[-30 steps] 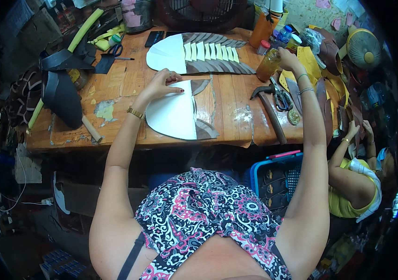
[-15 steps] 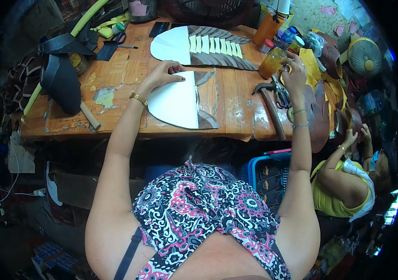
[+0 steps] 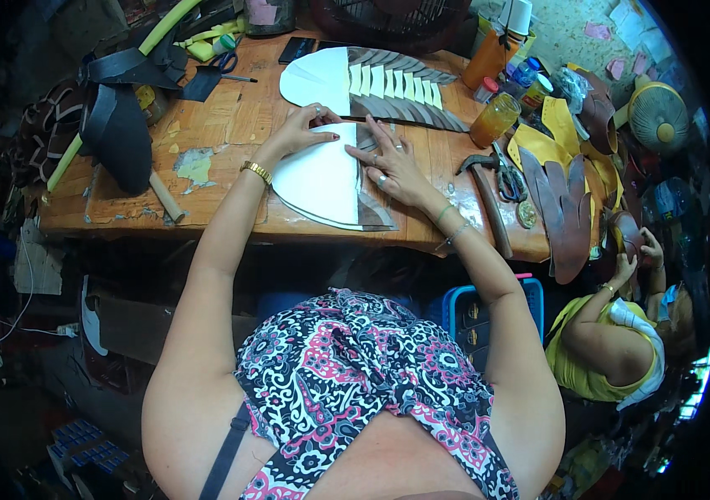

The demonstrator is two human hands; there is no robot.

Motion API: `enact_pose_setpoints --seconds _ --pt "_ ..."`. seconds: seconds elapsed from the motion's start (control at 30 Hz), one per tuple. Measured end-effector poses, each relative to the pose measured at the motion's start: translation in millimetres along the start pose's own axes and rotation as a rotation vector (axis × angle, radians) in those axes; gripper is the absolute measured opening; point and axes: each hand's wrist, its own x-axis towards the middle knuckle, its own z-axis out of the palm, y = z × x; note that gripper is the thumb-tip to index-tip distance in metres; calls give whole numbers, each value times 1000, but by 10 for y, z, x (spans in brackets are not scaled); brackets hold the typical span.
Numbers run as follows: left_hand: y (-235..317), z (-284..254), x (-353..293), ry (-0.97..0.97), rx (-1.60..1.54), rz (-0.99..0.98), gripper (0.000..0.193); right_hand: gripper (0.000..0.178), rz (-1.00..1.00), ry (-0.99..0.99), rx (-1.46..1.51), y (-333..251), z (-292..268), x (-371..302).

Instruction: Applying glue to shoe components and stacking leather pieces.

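A stack of white half-oval sheets (image 3: 313,183) lies on the wooden table before me, with dark brown strips (image 3: 376,210) along its straight right edge. My left hand (image 3: 306,132) rests on the top of the stack, thumb and fingers apart. Reaching across from the right, my right hand (image 3: 398,169) has its fingers spread, tips touching the stack's straight edge and the upper brown strip. Whether anything thin lies under those fingertips is hidden. Behind them sits a similar white stack (image 3: 315,82), with brown and cream strips (image 3: 396,86) fanned out to its right.
To the right are an amber jar (image 3: 495,119), a hammer (image 3: 490,208), scissors (image 3: 509,179) and brown leather pieces (image 3: 567,225). Black pieces (image 3: 113,137) and a wooden handle (image 3: 166,197) lie left. A co-worker's hands (image 3: 636,257) hold a brown piece beside a blue basket (image 3: 536,302).
My right hand has moved left from the amber jar to the straight edge of the white stack. My left hand stays on the stack.
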Motion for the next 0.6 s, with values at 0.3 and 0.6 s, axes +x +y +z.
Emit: enact_pose_setpoints --seconds 0.3,0.6 --pt "-50 2 -11 18 -18 27 36 53 -69 -45 -422 -177 -155 116" --pt "-75 33 -20 52 22 76 34 56 -160 -71 -302 70 -198 104"
